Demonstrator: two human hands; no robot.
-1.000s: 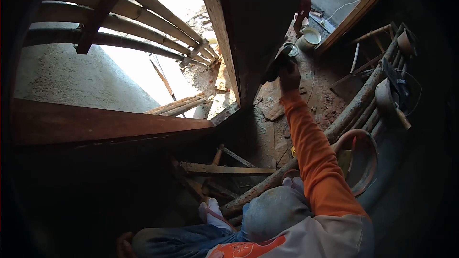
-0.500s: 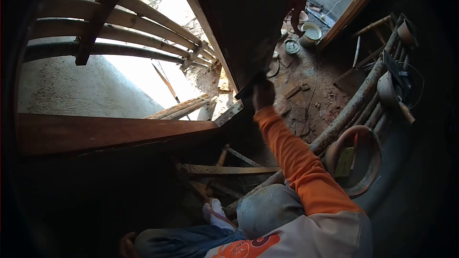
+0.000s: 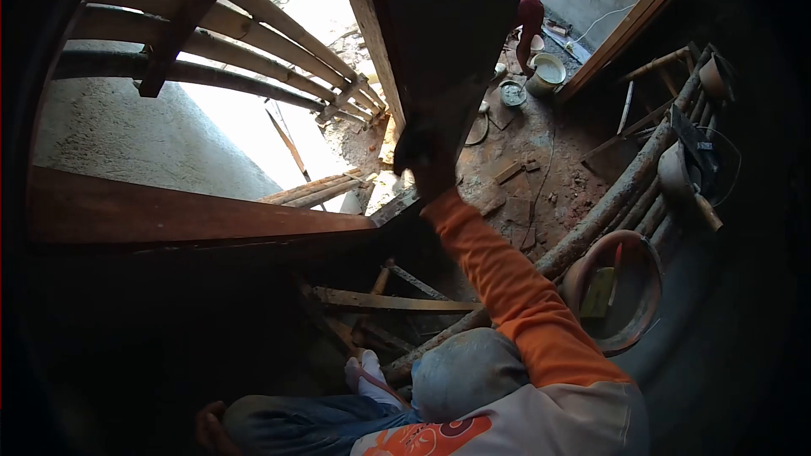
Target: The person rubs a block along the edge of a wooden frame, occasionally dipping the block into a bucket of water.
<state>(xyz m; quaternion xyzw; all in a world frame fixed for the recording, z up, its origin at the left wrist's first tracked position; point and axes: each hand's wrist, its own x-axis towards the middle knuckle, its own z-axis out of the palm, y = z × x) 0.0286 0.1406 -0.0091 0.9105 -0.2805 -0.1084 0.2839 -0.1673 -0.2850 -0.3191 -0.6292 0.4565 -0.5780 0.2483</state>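
1. Fingers of my right hand (image 3: 431, 171) look closed on a dark tool (image 3: 409, 150), near the frame's (image 3: 203, 213) corner; shadow hides exactly how they wrap it.
2. Being so near that corner, the tool could clip the frame and mark the wood if my wrist strays.
3. Dim light on the wall (image 3: 448, 42), just right of the frame, could make me misjudge the tool's angle and dig in an edge.
4. With my arm stretched up to the frame and my body over the poles (image 3: 608, 213), overreaching could cost me my balance; a jolt might also upset the bowl (image 3: 649, 325), well right of the frame.
5. As for the tool, it lies on the frame side of my fingers; I can't tell whether it touches the wall.
6. My left hand (image 3: 213, 429) is below the frame, beside my knee (image 3: 258, 422), fingers bent; whether they hold anything, I can't tell.
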